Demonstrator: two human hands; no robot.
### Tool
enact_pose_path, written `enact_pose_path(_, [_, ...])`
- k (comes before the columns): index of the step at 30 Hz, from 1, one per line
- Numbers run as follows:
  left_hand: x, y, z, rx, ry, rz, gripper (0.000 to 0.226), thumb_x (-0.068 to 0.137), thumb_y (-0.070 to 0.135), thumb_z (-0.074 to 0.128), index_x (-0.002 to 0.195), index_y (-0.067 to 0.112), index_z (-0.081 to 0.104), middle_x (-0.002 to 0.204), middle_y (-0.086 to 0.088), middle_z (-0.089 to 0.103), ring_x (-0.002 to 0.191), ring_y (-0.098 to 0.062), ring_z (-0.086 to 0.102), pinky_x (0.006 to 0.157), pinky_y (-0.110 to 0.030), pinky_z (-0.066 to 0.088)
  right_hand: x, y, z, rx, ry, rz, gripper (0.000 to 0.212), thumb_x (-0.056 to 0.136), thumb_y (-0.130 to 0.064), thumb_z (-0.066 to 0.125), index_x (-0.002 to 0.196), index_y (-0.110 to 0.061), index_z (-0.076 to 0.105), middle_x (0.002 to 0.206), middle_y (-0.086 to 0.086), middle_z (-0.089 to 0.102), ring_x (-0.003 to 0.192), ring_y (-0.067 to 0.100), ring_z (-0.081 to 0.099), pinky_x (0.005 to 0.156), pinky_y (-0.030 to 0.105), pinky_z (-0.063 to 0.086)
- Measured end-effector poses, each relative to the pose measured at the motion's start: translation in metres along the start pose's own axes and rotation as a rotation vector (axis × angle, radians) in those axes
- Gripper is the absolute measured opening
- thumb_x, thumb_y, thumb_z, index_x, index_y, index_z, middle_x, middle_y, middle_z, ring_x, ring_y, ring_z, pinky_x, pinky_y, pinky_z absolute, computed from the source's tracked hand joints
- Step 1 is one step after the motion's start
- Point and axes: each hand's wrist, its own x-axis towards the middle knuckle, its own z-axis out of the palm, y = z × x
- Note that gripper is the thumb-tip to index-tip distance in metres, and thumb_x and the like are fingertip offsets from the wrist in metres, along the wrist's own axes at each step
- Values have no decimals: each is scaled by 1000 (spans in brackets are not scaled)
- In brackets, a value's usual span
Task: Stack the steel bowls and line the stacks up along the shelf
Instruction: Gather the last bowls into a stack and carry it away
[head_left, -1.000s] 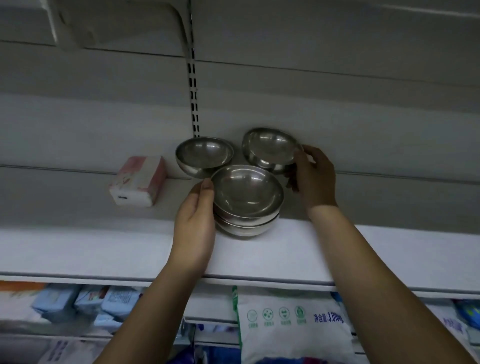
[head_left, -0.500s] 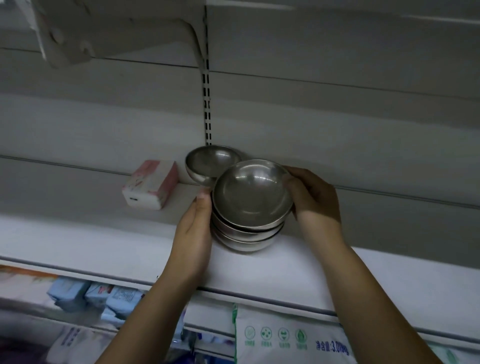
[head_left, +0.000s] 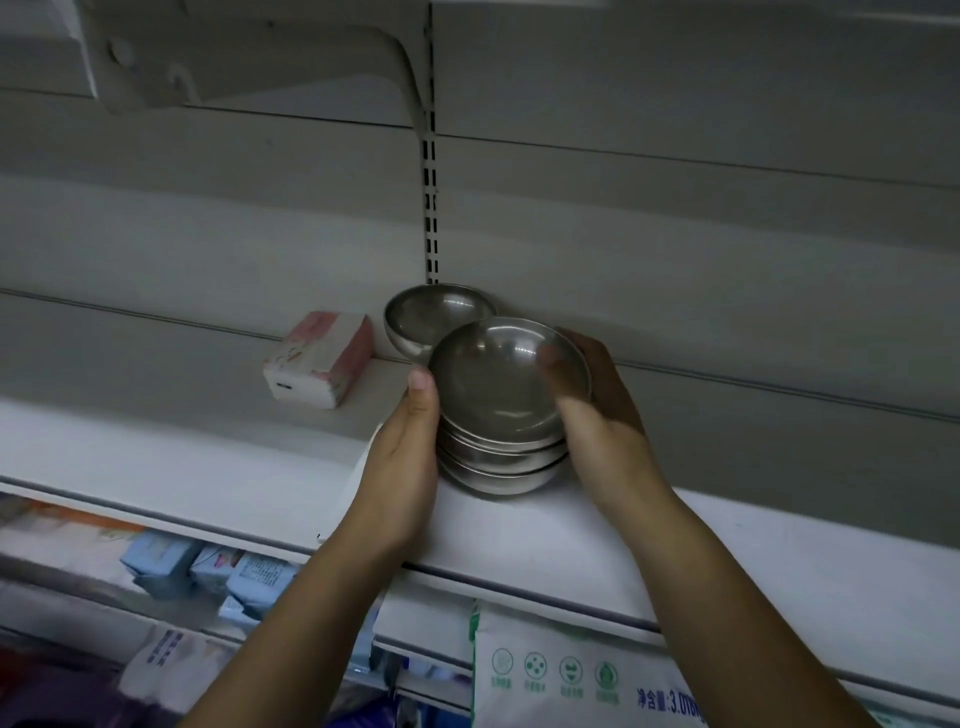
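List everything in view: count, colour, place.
stack of steel bowls: one, silver, shelf front, between both hands
single steel bowl: one, silver, behind the stack
box: one, pink and white, left of the bowls
shelf: one, white, under the bowls
packets: several, blue, lower shelf, left
bag: one, white with green icons, lower shelf, right
left hand: one, against the stack's left side
right hand: one, gripping the stack's right side, thumb over rim
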Motion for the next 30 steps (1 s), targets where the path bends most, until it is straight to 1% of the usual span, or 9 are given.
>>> enact_pose_path(2, [17, 0, -2, 29, 24, -59, 60, 77, 89, 42, 109, 48, 71, 134, 17, 65, 132, -3, 54, 112, -29, 37, -3, 0, 2, -43, -52, -1, 86, 63, -73, 62, 142, -43, 44, 125, -28, 55, 96, -25, 52, 73, -5, 40])
enact_pose_path(3, [28, -2, -6, 25, 79, -102, 62, 75, 86, 43, 107, 40, 71, 138, 9, 63, 135, -12, 54, 113, -35, 39, -3, -2, 3, -59, -42, -13, 92, 59, -74, 63, 144, -46, 41, 127, -29, 53, 99, -25, 50, 74, -6, 39])
enact_pose_path(5, [44, 2, -13, 14, 151, -149, 55, 81, 75, 41, 98, 34, 74, 129, 3, 68, 130, -20, 59, 107, -38, 47, -2, -2, 3, -80, -16, -49, 86, 60, -73, 65, 140, -44, 47, 122, -30, 58, 95, -25, 54, 73, -5, 40])
enact_pose_path(7, [40, 14, -15, 19, 170, -91, 55, 100, 66, 32, 93, 36, 78, 114, 3, 76, 113, -14, 70, 98, -32, 53, -1, 0, 3, -83, -14, -70, 76, 66, -70, 65, 135, -41, 52, 117, -25, 64, 95, -21, 59, 72, -1, 44])
enact_pose_path(11, [56, 33, -29, 124, 424, -42, 35, 106, 49, 38, 88, 30, 61, 100, -9, 74, 101, -31, 71, 98, -48, 54, -3, -1, 2, -88, -17, -34, 80, 66, -74, 59, 140, -46, 43, 115, -28, 60, 91, -17, 59, 66, -1, 44])
enact_pose_path(15, [87, 32, -42, 320, 321, -190, 39, 101, 54, 48, 89, 21, 66, 100, -11, 73, 96, -30, 71, 92, -48, 59, -4, -5, 3, -53, -27, -12, 90, 65, -71, 58, 148, -50, 31, 113, -29, 52, 91, -17, 51, 65, -4, 41])
enact_pose_path(19, [100, 27, -47, 238, 244, -250, 33, 96, 42, 64, 97, 10, 72, 100, -13, 77, 97, -29, 74, 93, -44, 59, -2, -2, 5, -47, -24, -28, 94, 64, -71, 57, 151, -50, 27, 108, -36, 48, 91, -18, 51, 68, -5, 42])
enact_pose_path(26, [98, 29, -44, 52, 360, -230, 9, 94, 12, 67, 85, 11, 67, 94, -16, 74, 103, -33, 72, 96, -45, 58, -1, -1, 3, -74, -24, -4, 91, 69, -71, 54, 152, -53, 22, 122, -14, 52, 100, 1, 56, 68, -6, 41])
enact_pose_path(30, [90, 37, -58, -129, 447, -222, 10, 92, 14, 69, 99, 8, 70, 105, -21, 75, 97, -30, 75, 82, -38, 63, -1, 0, 3, -77, -20, 7, 94, 68, -72, 53, 154, -53, 19, 124, -14, 51, 108, 6, 53, 73, -3, 37])
